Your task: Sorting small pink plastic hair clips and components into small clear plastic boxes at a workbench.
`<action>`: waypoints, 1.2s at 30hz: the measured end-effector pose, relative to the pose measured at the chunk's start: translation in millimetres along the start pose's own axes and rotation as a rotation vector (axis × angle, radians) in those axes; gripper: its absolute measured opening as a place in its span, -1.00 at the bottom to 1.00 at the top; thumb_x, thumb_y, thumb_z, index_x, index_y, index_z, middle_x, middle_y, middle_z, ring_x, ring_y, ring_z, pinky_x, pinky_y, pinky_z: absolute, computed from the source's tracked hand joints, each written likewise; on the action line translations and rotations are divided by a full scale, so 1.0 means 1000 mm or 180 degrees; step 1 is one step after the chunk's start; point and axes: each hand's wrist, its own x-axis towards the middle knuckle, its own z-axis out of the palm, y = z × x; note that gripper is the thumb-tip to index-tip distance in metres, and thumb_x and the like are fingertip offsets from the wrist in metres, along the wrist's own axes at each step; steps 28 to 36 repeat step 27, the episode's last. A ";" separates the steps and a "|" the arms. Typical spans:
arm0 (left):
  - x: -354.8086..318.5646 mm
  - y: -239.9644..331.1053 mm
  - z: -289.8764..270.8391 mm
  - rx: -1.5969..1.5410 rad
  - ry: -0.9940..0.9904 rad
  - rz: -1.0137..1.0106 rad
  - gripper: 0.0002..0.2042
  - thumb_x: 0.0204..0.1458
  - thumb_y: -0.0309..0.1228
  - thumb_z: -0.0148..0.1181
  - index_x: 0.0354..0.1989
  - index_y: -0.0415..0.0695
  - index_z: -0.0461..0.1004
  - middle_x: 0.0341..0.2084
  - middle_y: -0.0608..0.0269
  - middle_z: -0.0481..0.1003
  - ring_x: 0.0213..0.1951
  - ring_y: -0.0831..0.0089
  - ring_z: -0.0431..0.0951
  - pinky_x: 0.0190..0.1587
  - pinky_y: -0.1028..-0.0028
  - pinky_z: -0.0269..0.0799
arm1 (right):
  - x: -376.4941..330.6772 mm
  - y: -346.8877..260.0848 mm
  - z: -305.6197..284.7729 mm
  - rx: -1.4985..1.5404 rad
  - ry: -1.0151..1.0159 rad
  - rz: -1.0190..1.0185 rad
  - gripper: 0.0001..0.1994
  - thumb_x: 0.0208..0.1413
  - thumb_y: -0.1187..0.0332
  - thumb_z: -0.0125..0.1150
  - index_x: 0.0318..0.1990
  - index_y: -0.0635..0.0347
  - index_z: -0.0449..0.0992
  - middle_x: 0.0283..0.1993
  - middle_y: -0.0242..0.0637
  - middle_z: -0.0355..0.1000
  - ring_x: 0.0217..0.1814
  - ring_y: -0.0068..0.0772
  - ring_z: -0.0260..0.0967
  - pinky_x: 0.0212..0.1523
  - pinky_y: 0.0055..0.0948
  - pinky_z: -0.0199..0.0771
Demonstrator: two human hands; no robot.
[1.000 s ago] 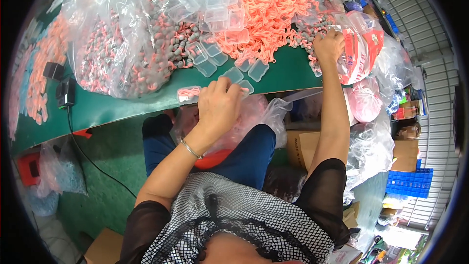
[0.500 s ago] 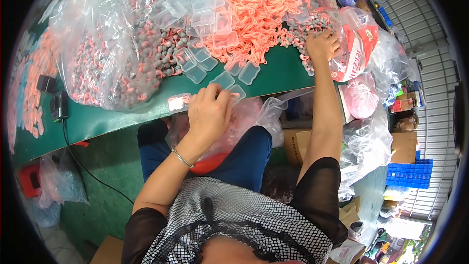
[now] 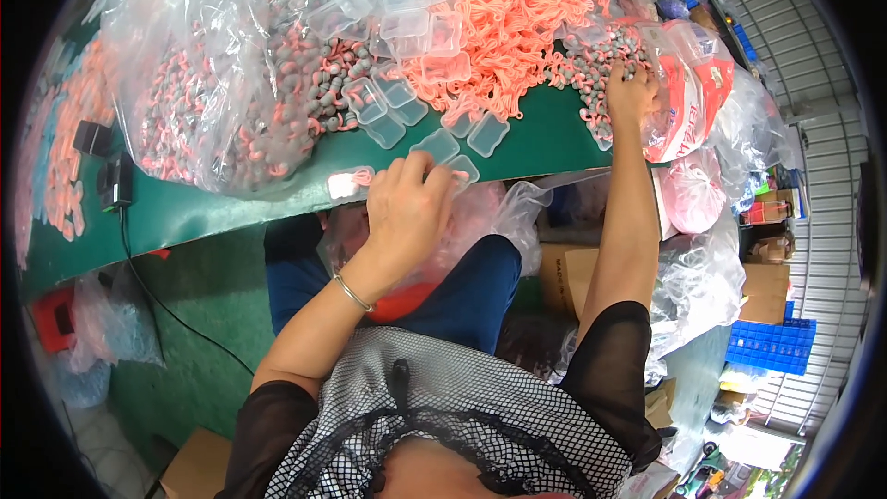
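My left hand [image 3: 407,212] is at the table's near edge with its fingers bent together, beside an open clear plastic box [image 3: 436,146]. Its fingertips are partly hidden, and what they pinch cannot be made out. To its left lies a small case with coral cord in it [image 3: 349,185]. My right hand [image 3: 634,102] reaches far right into a heap of small grey-and-coral pieces [image 3: 596,65]. Its fingers are curled down among the pieces, and whatever they grip is hidden. A red-and-white plastic bag [image 3: 698,83] touches the heap on the right.
Coral cord bundles [image 3: 517,18] form a pile at the back. More open clear boxes [image 3: 383,106] lie before it. A large clear bag of grey-and-coral pieces [image 3: 212,102] stands on the left of the green table [image 3: 296,208]. Black adapters [image 3: 113,183] sit further left.
The whole view has shifted slightly. My right hand's fingers have drawn in more at the heap. My left hand stays by the open box, nearly unchanged.
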 end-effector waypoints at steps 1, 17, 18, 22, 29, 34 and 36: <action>0.001 0.000 0.000 0.0004 0.0014 0.0008 -0.88 0.00 -0.41 0.26 -0.31 -0.14 0.53 -0.32 0.19 0.44 -0.32 0.21 0.47 -0.30 0.26 0.34 | -0.005 -0.002 0.000 0.0001 0.0050 -0.0078 -0.35 0.05 -0.20 0.07 0.22 -0.03 0.41 0.38 -0.02 0.09 0.35 0.40 -0.06 0.19 0.28 0.23; -0.001 -0.001 0.002 -0.0021 0.0108 0.0085 -0.89 -0.01 -0.44 0.26 -0.32 -0.15 0.53 -0.34 0.17 0.44 -0.32 0.17 0.48 -0.30 0.25 0.40 | -0.050 -0.023 -0.005 -0.0051 0.0291 -0.1351 -0.59 0.00 0.03 0.22 -0.02 -0.02 0.58 0.10 -0.20 0.41 0.00 0.18 0.37 -0.01 -0.01 0.44; -0.002 -0.001 0.003 -0.0011 0.0108 0.0085 -0.89 -0.01 -0.44 0.26 -0.32 -0.15 0.53 -0.34 0.17 0.44 -0.32 0.17 0.48 -0.30 0.25 0.40 | -0.054 -0.028 -0.006 -0.0113 0.0284 -0.1369 -0.62 0.00 0.06 0.22 -0.05 -0.01 0.58 0.05 -0.20 0.43 -0.02 0.14 0.39 -0.02 -0.03 0.44; -0.002 -0.002 0.002 -0.0048 0.0075 0.0061 -0.90 -0.01 -0.44 0.26 -0.33 -0.15 0.53 -0.34 0.16 0.44 -0.31 0.17 0.49 -0.30 0.25 0.40 | -0.063 -0.040 -0.001 -0.0048 0.0375 -0.1673 -0.67 0.00 0.10 0.23 -0.11 0.03 0.59 0.00 -0.17 0.43 -0.08 0.08 0.42 -0.06 -0.05 0.46; -0.002 0.000 -0.001 -0.0050 0.0057 0.0044 -0.91 -0.01 -0.44 0.25 -0.34 -0.14 0.53 -0.34 0.15 0.44 -0.30 0.15 0.49 -0.29 0.24 0.41 | -0.082 -0.063 0.004 0.0063 0.0292 -0.1881 -0.69 -0.02 0.13 0.25 -0.19 0.09 0.60 -0.04 -0.16 0.44 -0.15 0.09 0.46 -0.12 -0.09 0.50; -0.002 0.000 -0.001 -0.0050 0.0057 0.0044 -0.91 -0.01 -0.44 0.25 -0.34 -0.14 0.53 -0.34 0.15 0.44 -0.30 0.15 0.49 -0.29 0.24 0.41 | -0.082 -0.063 0.004 0.0063 0.0292 -0.1881 -0.69 -0.02 0.13 0.25 -0.19 0.09 0.60 -0.04 -0.16 0.44 -0.15 0.09 0.46 -0.12 -0.09 0.50; -0.002 0.000 -0.001 -0.0050 0.0057 0.0044 -0.91 -0.01 -0.44 0.25 -0.34 -0.14 0.53 -0.34 0.15 0.44 -0.30 0.15 0.49 -0.29 0.24 0.41 | -0.082 -0.063 0.004 0.0063 0.0292 -0.1881 -0.69 -0.02 0.13 0.25 -0.19 0.09 0.60 -0.04 -0.16 0.44 -0.15 0.09 0.46 -0.12 -0.09 0.50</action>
